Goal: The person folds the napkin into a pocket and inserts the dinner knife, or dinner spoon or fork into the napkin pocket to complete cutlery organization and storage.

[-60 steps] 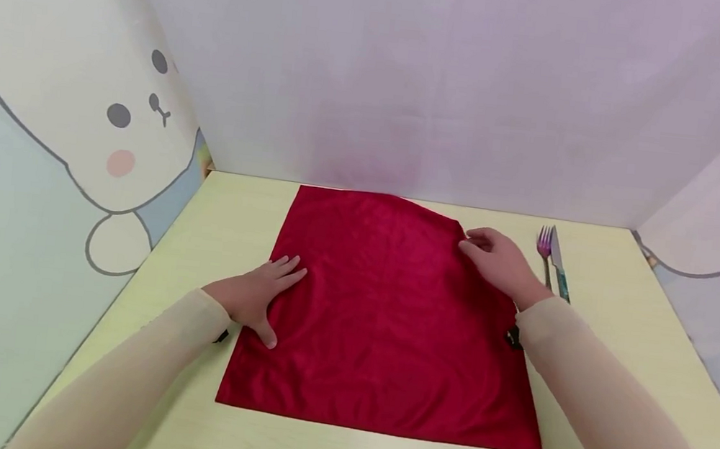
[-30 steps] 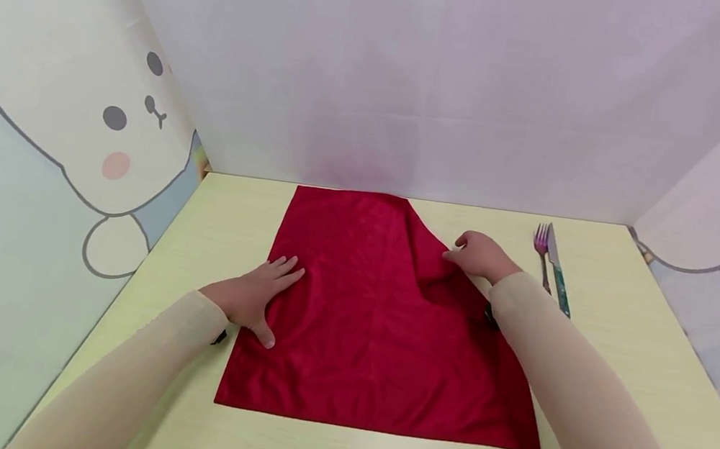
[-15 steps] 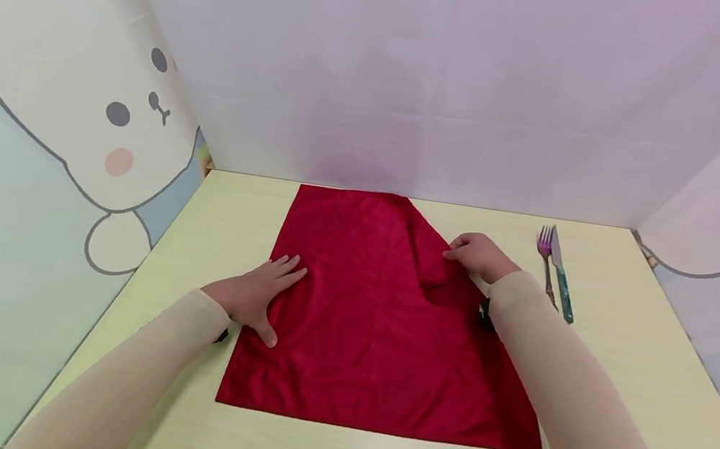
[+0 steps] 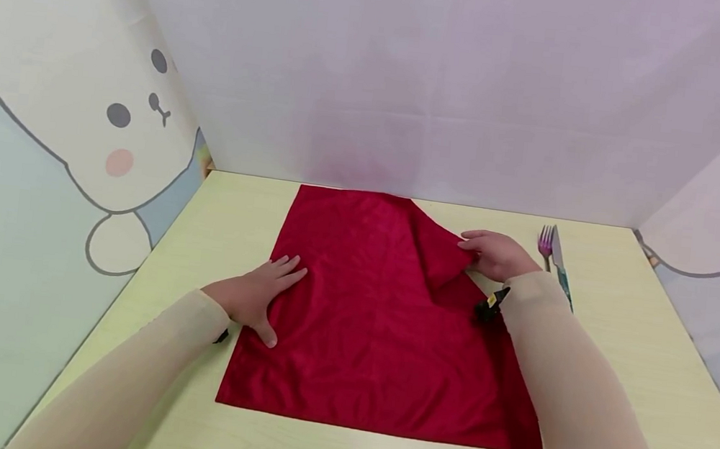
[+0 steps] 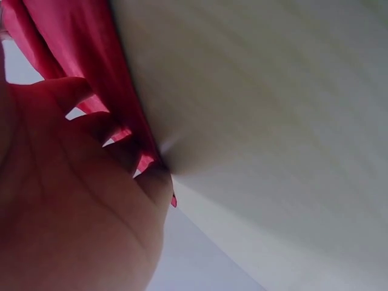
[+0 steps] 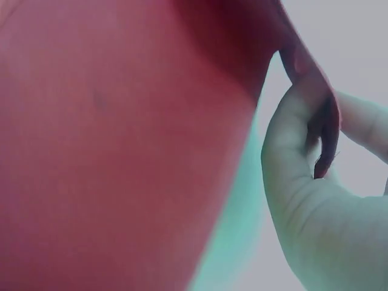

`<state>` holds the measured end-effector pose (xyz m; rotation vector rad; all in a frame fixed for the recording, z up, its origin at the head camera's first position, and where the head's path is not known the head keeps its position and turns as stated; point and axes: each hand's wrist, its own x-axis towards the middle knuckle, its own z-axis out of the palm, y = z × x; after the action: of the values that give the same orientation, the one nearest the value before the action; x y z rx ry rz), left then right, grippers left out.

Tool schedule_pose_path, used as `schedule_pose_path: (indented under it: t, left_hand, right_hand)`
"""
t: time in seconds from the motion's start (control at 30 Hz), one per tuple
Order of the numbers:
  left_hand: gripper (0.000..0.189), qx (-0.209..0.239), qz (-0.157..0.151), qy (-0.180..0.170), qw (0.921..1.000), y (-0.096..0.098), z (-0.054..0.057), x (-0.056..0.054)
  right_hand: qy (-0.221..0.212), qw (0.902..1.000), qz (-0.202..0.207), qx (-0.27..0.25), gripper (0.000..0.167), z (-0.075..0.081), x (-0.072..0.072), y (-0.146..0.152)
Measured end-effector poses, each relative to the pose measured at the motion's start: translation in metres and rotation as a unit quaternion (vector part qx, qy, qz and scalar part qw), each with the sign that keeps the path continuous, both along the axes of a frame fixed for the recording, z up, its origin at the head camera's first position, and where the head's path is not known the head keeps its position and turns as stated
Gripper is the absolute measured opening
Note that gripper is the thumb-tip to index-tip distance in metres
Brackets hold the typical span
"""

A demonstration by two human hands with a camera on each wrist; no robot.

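A red, slightly shiny square cloth (image 4: pixel 339 309) lies spread on the table, its far right corner lifted and folded inward. My left hand (image 4: pixel 255 294) rests on the cloth's left edge with fingers spread and thumb apart; in the left wrist view the fingers (image 5: pixel 91 124) lie along the cloth's edge. At the far right, my right hand (image 4: pixel 500 256) holds the raised corner. The right wrist view shows the cloth edge (image 6: pixel 330 127) pinched between thumb (image 6: pixel 291 133) and fingers, with the rest of the cloth hanging beside them.
Right of the cloth, a fork (image 4: pixel 545 244) and a knife (image 4: pixel 561 262) lie side by side on the pale wooden table (image 4: pixel 622 336), partly behind the right sleeve. A plain whitish backdrop (image 4: pixel 425 86) rises behind; a cartoon-printed panel (image 4: pixel 48 151) stands at the left.
My right hand has pulled the far right corner inward, folding it, then shifted slightly back to the right with the wrist turned. My left hand has stayed in place.
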<state>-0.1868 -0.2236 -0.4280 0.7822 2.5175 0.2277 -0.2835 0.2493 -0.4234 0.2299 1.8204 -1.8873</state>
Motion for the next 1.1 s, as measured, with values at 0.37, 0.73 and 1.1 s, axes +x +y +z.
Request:
schedule_pose_path:
  t: [0.37, 0.73, 1.1]
  left_hand:
    - [0.137, 0.000, -0.004, 0.002, 1.0000, 0.000, 0.000, 0.001]
    - [0.137, 0.001, -0.004, 0.002, 1.0000, -0.002, 0.001, 0.001]
    - [0.136, -0.001, 0.003, -0.005, 1.0000, -0.003, 0.001, -0.001]
  right_hand:
    - [0.228, 0.8892, 0.039, 0.395, 0.050, 0.036, -0.012, 0.030]
    - [0.220, 0.8108, 0.234, 0.489, 0.071, 0.021, 0.000, 0.008]
    - [0.181, 0.7908, 0.289, 0.508, 0.094, 0.009, 0.011, 0.008]
